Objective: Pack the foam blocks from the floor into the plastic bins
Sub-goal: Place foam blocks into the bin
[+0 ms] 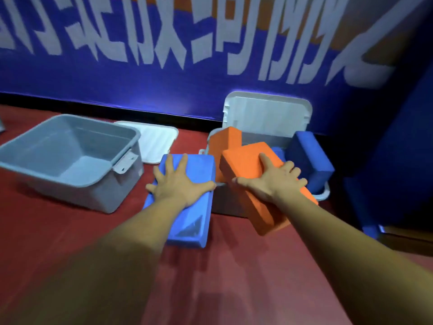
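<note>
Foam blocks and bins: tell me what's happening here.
A person is packing. Their left hand lies spread flat on a light blue foam block beside the right grey plastic bin. Their right hand grips an orange foam block tilted over that bin's rim. An upright orange block and a dark blue foam block already stick out of it. The left grey plastic bin is empty.

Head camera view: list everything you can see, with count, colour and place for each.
Bins: 2, grey; empty bin left, stuffed bin right.
Lids: 2, white; flat lid on floor behind empty bin, leaning lid against wall behind stuffed bin.
Orange blocks: 2; upright orange block in stuffed bin, tilted orange block over its front rim.
Blue blocks: 2 clear; light blue block between bins, dark blue block in stuffed bin.
Floor: red.
Wall: blue, white lettering.
Left hand: flat on light blue block.
Right hand: grips tilted orange block.
</note>
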{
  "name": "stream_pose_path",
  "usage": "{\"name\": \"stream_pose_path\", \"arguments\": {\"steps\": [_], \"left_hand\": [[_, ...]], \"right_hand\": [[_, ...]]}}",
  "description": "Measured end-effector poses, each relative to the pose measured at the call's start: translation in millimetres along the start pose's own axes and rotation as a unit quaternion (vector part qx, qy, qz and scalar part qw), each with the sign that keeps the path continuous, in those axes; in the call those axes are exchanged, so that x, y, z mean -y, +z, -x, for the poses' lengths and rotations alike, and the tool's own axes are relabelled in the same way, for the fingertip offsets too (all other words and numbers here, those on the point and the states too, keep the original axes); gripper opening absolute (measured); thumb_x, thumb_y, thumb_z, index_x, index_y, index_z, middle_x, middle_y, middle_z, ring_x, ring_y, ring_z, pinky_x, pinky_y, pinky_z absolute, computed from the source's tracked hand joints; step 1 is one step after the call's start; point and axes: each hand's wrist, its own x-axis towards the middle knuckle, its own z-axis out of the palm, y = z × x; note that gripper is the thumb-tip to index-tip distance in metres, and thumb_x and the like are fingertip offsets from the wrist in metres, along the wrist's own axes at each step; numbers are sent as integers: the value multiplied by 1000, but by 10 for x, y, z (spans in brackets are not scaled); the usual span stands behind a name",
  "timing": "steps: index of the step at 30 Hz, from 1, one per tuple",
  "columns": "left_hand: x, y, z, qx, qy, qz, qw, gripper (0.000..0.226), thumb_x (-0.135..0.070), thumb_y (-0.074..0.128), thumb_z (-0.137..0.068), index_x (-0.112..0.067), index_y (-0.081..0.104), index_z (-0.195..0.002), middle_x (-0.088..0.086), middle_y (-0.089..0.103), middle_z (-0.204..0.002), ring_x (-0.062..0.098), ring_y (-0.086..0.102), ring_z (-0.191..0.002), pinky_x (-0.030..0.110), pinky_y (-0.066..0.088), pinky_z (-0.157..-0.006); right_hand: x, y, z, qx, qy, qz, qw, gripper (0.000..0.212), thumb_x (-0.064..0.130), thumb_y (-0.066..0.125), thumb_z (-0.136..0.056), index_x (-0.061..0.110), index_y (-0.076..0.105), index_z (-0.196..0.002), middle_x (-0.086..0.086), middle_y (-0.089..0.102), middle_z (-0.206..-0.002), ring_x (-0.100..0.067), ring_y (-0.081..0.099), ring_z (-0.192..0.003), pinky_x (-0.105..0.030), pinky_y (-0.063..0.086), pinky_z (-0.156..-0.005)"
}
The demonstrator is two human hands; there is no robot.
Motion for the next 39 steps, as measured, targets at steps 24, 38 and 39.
{"name": "stream_pose_path", "arguments": {"steps": [24, 38, 39], "left_hand": [[-1825, 368, -1983, 9, 169, 74, 983, 71, -71, 33, -97, -36, 24, -158, -4, 8, -169, 28, 13, -154, 57, 16, -118], [-1169, 0, -1333, -15, 203, 87, 975, 64, -61, 31, -102, -33, 24, -159, -2, 15, -168, 30, 27, -148, 52, 27, -114], [-1115, -62, -1270, -22, 206, 78, 975, 64, -61, 31, -102, -32, 25, -159, -2, 17, -167, 30, 29, -147, 50, 27, -113]], "right_hand": [[-342, -361, -2224, 17, 123, -208, 970, 87, 81, 9, -82, 36, 54, -141, -7, 53, -150, -39, 44, -138, -54, 31, -116], [-227, -282, -1441, -5, 87, -209, 974, 64, 62, 12, -101, 30, 52, -140, -10, 61, -136, -38, 49, -131, -51, 38, -109], [-181, -294, -1351, -5, 76, -205, 976, 65, 63, 12, -100, 30, 52, -139, -11, 62, -135, -38, 51, -130, -51, 39, -108]]}}
